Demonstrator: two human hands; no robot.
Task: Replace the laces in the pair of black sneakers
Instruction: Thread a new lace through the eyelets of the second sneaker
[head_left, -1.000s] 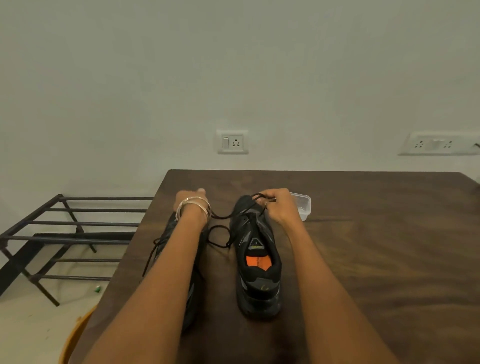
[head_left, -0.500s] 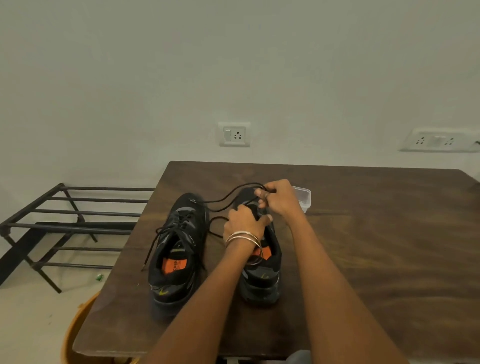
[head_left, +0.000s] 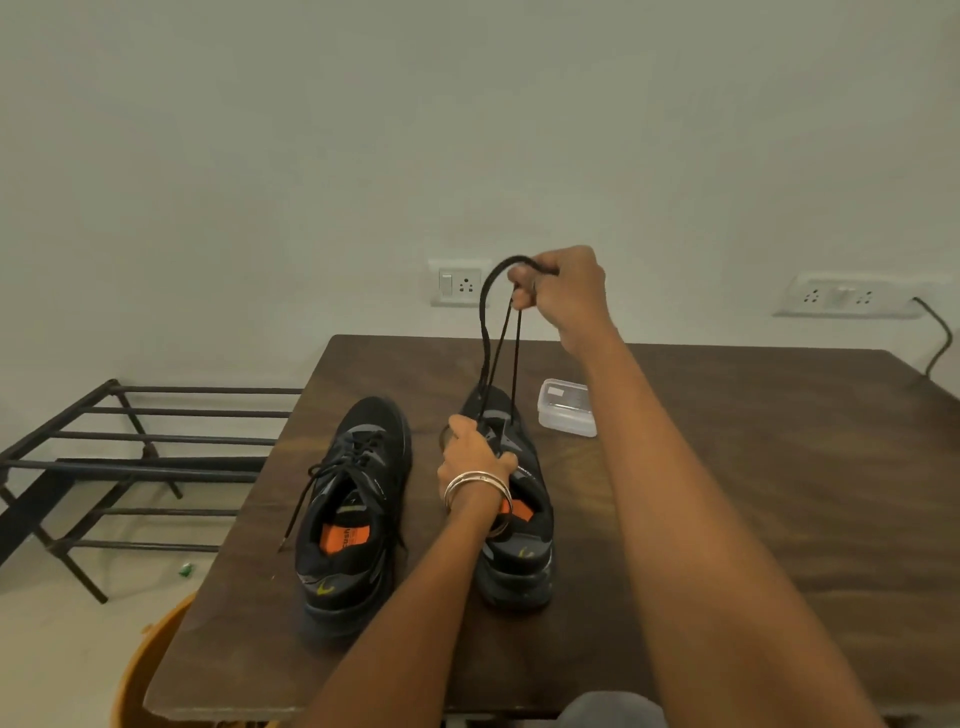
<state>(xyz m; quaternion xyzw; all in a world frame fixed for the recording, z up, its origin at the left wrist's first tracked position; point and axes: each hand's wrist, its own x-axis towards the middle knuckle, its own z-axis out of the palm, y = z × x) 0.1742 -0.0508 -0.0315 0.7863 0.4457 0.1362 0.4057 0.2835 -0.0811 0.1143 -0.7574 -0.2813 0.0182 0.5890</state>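
Two black sneakers with orange insoles stand side by side on the dark wooden table (head_left: 753, 493), toes pointing away from me. The left sneaker (head_left: 353, 514) is laced, with loose ends trailing off to its left. My left hand (head_left: 475, 454) grips the upper of the right sneaker (head_left: 514, 525) over its tongue. My right hand (head_left: 561, 291) is raised high above the toe and pinches a black lace (head_left: 491, 332), which runs taut in several strands down to that shoe.
A small clear plastic box (head_left: 567, 408) sits just right of the right sneaker's toe. A black metal rack (head_left: 130, 462) stands left of the table, an orange bucket (head_left: 140, 680) below the table's near left corner. Wall sockets (head_left: 460, 283) are behind.
My right hand has lifted from the shoe's toe to well above it, drawing the lace up taut. My left hand stays on the right sneaker, after moving there from the left one.
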